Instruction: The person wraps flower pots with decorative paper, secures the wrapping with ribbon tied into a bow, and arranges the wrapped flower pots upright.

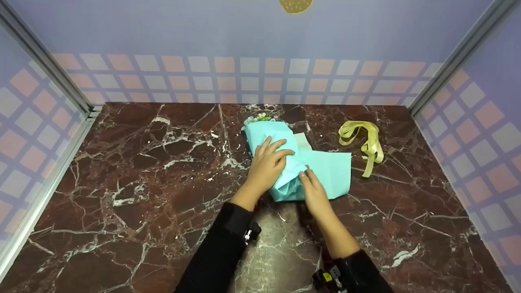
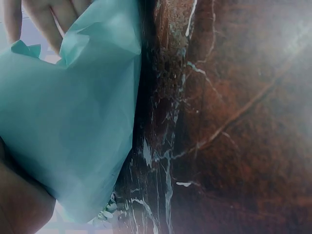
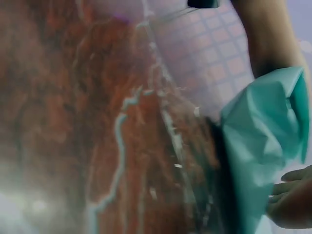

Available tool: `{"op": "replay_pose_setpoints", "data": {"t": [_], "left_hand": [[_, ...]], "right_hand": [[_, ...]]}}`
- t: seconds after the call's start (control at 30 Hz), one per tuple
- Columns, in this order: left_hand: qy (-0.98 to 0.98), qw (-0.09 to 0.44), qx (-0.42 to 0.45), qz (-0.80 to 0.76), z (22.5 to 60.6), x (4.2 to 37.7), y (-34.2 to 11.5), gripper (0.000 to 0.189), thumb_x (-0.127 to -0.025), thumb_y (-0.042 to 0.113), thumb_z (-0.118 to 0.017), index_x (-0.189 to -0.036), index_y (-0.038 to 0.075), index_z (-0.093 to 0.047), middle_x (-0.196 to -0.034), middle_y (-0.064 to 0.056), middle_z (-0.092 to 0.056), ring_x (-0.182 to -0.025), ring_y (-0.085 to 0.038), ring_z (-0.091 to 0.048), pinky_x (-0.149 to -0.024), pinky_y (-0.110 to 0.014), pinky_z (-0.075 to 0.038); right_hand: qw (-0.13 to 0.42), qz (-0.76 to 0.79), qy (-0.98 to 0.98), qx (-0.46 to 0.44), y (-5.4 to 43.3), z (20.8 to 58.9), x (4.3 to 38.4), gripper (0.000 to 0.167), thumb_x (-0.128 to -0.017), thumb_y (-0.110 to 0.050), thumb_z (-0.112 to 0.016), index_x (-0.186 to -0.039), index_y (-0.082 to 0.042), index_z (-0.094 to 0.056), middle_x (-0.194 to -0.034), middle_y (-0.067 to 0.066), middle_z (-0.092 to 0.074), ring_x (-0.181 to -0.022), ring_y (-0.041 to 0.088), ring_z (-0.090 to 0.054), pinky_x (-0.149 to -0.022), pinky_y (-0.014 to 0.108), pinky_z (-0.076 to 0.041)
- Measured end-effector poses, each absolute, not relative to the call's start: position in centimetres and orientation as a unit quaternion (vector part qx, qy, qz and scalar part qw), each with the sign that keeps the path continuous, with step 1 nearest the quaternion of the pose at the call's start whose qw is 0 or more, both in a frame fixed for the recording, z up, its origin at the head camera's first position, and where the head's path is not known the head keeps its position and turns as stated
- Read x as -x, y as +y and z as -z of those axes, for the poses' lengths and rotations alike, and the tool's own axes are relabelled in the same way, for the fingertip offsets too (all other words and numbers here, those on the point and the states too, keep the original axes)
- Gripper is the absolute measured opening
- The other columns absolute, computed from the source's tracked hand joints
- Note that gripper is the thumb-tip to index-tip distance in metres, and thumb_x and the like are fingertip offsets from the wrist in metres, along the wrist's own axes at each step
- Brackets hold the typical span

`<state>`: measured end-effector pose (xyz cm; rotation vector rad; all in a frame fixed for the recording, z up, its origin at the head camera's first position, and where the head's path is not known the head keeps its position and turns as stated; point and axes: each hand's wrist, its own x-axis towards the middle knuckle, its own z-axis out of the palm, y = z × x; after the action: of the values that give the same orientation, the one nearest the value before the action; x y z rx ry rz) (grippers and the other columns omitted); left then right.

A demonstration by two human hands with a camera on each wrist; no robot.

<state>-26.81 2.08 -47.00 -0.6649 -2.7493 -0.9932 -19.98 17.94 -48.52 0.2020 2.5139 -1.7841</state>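
Observation:
A sheet of turquoise wrapping paper (image 1: 331,173) is folded around a small bunch of flowers, whose pale blossoms (image 1: 262,117) peek out at the top end. On top of the wrapped part rests my left hand (image 1: 266,165), fingers spread across the paper. Lower down, my right hand (image 1: 315,189) pinches a folded edge of the paper between thumb and fingers. In the left wrist view the paper (image 2: 73,117) stands up from the table, with the right fingers (image 2: 46,22) at its upper edge. Most of the flowers and stems are hidden inside.
A loosely looped yellow ribbon (image 1: 372,146) lies right of the paper. A paler sheet (image 1: 302,141) shows beside the fold. The dark red marbled table (image 1: 134,195) is bordered by purple checked panels (image 1: 228,79) at the back and sides.

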Motion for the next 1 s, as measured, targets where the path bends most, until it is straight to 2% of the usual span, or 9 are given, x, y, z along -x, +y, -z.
{"op": "replay_pose_setpoints", "data": {"t": [0.1,0.27,0.5,0.87,1.0], "left_hand": [[-0.913,0.072,0.222,0.335,47.1,26.8,2.2,0.033,-0.103,0.024,-0.042,-0.118,0.028,-0.070,-0.148,0.005,-0.045,-0.146,-0.028,-0.018,-0.117,-0.055,-0.009],[-0.912,0.071,0.219,0.338,47.1,26.7,2.1,0.033,-0.103,0.024,-0.042,-0.118,0.028,-0.070,-0.148,0.005,-0.045,-0.146,-0.027,-0.017,-0.116,-0.055,-0.008],[-0.911,0.068,0.220,0.343,47.1,26.7,2.1,0.034,-0.103,0.024,-0.041,-0.119,0.029,-0.070,-0.148,0.006,-0.044,-0.146,-0.026,-0.016,-0.117,-0.054,-0.007],[-0.908,0.068,0.224,0.347,47.0,26.8,1.9,0.034,-0.104,0.024,-0.040,-0.120,0.027,-0.070,-0.148,0.005,-0.044,-0.147,-0.027,-0.016,-0.117,-0.054,-0.008],[-0.906,0.076,0.227,0.350,47.1,26.8,2.0,0.033,-0.103,0.023,-0.041,-0.119,0.026,-0.071,-0.147,0.004,-0.046,-0.146,-0.028,-0.017,-0.117,-0.055,-0.007]], "right_hand": [[0.059,0.582,0.808,-0.075,17.7,48.8,21.0,0.065,-0.107,-0.040,-0.029,-0.150,0.009,-0.021,-0.157,0.024,-0.020,-0.145,0.035,-0.015,-0.118,0.046,-0.013],[0.093,0.601,0.788,-0.096,17.7,48.9,22.7,0.066,-0.107,-0.042,-0.021,-0.151,0.007,-0.021,-0.158,0.022,-0.018,-0.146,0.034,-0.013,-0.118,0.046,-0.011],[0.119,0.638,0.755,-0.095,18.0,48.9,23.6,0.070,-0.106,-0.047,-0.019,-0.154,0.003,-0.011,-0.160,0.020,-0.010,-0.147,0.031,-0.005,-0.119,0.045,-0.004],[0.146,0.704,0.691,-0.073,18.3,48.6,25.5,0.070,-0.105,-0.047,-0.019,-0.155,-0.001,0.002,-0.162,0.013,0.007,-0.147,0.023,0.009,-0.119,0.040,-0.001],[0.163,0.736,0.652,-0.080,18.5,48.6,26.2,0.068,-0.106,-0.045,-0.020,-0.155,-0.001,-0.005,-0.162,0.010,0.002,-0.147,0.021,0.006,-0.119,0.038,-0.003]]}}
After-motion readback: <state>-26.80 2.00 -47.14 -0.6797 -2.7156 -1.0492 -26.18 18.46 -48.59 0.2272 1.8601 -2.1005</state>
